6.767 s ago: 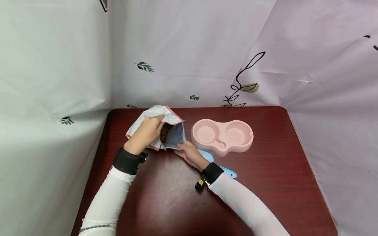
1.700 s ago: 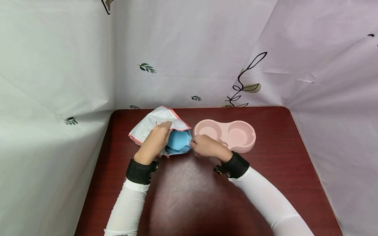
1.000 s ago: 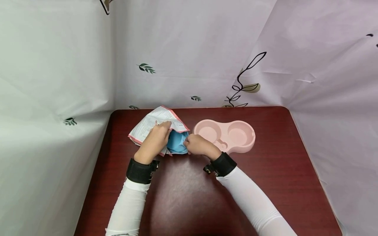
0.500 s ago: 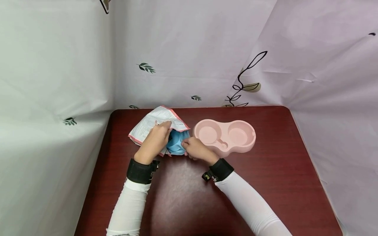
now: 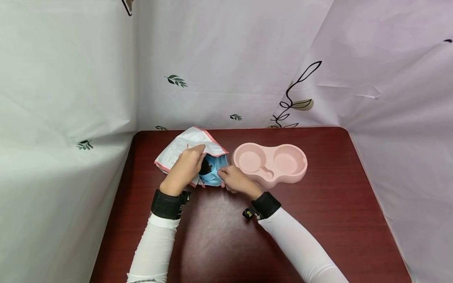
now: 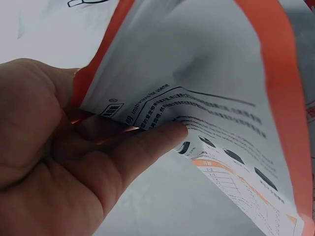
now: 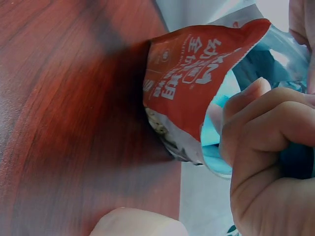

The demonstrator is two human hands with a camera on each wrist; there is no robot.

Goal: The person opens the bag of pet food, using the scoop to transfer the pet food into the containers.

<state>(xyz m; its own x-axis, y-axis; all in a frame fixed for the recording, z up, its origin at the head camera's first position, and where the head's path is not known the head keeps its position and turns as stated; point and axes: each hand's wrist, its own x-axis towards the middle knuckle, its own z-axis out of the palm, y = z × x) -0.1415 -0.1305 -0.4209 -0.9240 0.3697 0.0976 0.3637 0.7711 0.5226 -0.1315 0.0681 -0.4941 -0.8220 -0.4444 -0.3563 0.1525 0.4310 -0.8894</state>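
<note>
A white food bag [image 5: 177, 151] with red edges lies on its side at the table's back left, its mouth facing right. My left hand [image 5: 185, 167] grips the upper edge of that mouth, thumb and fingers on either side of the film in the left wrist view. Inside the opening sits a light blue scoop [image 7: 227, 88]. Dark brown kibble [image 5: 205, 166] shows in its cup. My right hand [image 5: 236, 180] holds the scoop's handle at the bag's mouth, fingers curled; most of the handle is hidden by the hand.
A pink double-bowl feeder [image 5: 267, 152] stands just right of the bag, close behind my right hand. The dark red table [image 5: 318, 220] ends at a pale curtain [image 5: 226, 63] along the back and sides.
Earlier the scoop lay on the table and my right hand held the bag's lower edge. Now that hand has the scoop inside the bag, and kibble has come into view in its cup.
</note>
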